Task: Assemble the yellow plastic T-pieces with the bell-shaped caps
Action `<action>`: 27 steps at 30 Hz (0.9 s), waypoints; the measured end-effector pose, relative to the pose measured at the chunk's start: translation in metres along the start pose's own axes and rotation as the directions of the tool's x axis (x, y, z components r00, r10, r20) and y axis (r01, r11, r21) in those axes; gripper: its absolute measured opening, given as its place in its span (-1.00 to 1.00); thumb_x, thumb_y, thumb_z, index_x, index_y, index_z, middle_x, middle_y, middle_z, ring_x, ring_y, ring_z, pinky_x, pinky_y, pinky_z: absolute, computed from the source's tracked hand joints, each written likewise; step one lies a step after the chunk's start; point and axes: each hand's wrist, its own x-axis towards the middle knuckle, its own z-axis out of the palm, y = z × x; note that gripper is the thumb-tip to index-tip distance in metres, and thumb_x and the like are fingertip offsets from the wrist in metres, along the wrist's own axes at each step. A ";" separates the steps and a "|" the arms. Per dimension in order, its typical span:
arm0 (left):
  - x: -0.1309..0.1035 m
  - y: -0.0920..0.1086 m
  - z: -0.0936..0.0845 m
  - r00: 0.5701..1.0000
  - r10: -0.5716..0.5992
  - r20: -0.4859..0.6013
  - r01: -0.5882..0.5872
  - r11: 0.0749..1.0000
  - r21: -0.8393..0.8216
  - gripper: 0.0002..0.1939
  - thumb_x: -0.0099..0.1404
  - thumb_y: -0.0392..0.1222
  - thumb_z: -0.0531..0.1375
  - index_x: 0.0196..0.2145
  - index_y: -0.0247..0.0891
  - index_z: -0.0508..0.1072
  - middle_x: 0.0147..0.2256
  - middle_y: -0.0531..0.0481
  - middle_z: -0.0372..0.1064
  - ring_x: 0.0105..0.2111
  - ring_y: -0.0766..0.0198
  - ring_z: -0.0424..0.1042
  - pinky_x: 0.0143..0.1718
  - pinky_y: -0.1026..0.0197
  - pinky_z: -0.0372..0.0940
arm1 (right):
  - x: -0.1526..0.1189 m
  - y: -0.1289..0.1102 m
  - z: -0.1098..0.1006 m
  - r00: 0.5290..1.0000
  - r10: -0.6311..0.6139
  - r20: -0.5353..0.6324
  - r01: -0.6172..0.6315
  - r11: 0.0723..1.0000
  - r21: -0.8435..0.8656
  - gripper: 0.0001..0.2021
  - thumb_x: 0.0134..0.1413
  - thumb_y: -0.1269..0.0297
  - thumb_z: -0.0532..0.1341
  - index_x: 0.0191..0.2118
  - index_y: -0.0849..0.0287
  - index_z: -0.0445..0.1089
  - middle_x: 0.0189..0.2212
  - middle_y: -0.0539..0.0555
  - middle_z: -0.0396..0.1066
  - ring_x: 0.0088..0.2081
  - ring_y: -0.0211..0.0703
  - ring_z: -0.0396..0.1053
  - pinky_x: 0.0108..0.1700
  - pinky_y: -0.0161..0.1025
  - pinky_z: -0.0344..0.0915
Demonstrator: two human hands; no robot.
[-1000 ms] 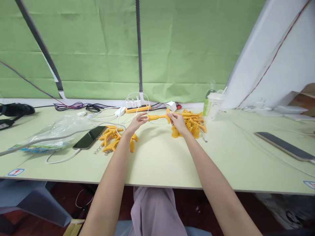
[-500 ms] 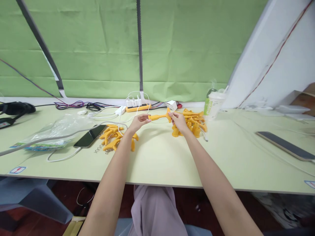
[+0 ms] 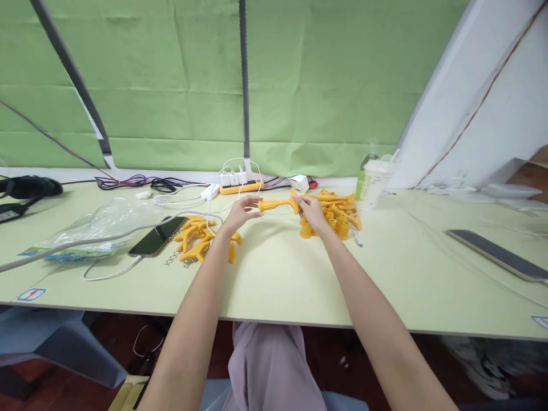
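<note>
A yellow T-handled corkscrew [image 3: 276, 204], its shaft covered by a yellow sleeve, lies level between my two hands above the table. My right hand [image 3: 311, 211] pinches the crossbar handle at its right end. At the wider left end, the fingers and thumb of my left hand [image 3: 242, 213] close around the rim. Below my left forearm rests a pile of yellow corkscrew handles [image 3: 197, 250] with bare metal spirals. Behind and beside my right hand sits a heap of yellow sleeves and parts [image 3: 338, 217], some standing upright, partly hidden by the hand.
A black phone [image 3: 157, 237], white cable and clear plastic bag [image 3: 115, 222] lie left. At the back stands a yellow power strip [image 3: 242, 186] with white plugs. A lidded cup [image 3: 377, 180] stands behind the heap, and another phone [image 3: 499, 254] lies right.
Both hands stay in nearly the same place with the corkscrew between them. The fingers of my left hand have shifted slightly, spreading a little at the rim.
</note>
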 end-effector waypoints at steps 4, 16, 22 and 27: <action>0.000 -0.001 0.001 1.000 -0.009 0.027 0.009 1.000 0.000 -0.38 -0.14 -0.13 0.38 -0.06 -0.16 0.41 -0.11 -0.10 0.38 -0.13 0.17 0.37 -0.06 0.09 0.24 | 0.000 0.000 -0.001 1.000 0.007 -0.020 -0.007 1.000 0.007 -0.52 0.01 -0.16 0.09 -0.64 0.15 0.15 -0.78 -0.09 0.12 -0.67 -0.36 0.10 -0.55 -0.35 0.06; 0.001 -0.005 0.000 1.000 -0.013 0.010 0.013 1.000 0.007 -0.46 -0.13 -0.06 0.38 -0.14 -0.25 0.49 -0.20 -0.09 0.40 -0.32 0.26 0.41 -0.15 0.12 0.30 | 0.001 0.001 -0.001 1.000 -0.029 -0.004 0.029 1.000 -0.009 -0.50 -0.02 -0.21 0.08 -0.62 0.15 0.19 -0.76 -0.08 0.13 -0.67 -0.35 0.09 -0.57 -0.35 0.05; 0.002 -0.005 0.000 1.000 -0.023 0.014 0.023 1.000 0.006 -0.43 -0.13 -0.07 0.38 -0.12 -0.29 0.48 -0.21 -0.10 0.41 -0.33 0.27 0.41 -0.15 0.12 0.30 | -0.002 -0.004 -0.001 1.000 -0.005 -0.005 0.005 1.000 -0.018 -0.50 -0.02 -0.20 0.09 -0.64 0.16 0.18 -0.77 -0.09 0.12 -0.68 -0.38 0.07 -0.58 -0.37 0.05; 0.002 -0.004 -0.001 0.999 -0.047 0.019 0.047 0.999 -0.005 -0.43 -0.10 -0.05 0.37 -0.10 -0.30 0.47 -0.23 -0.10 0.43 -0.32 0.26 0.41 -0.13 0.12 0.30 | -0.001 -0.003 -0.001 1.000 0.002 -0.001 -0.002 1.000 -0.008 -0.51 -0.02 -0.19 0.10 -0.63 0.16 0.18 -0.77 -0.10 0.13 -0.69 -0.38 0.06 -0.59 -0.37 0.04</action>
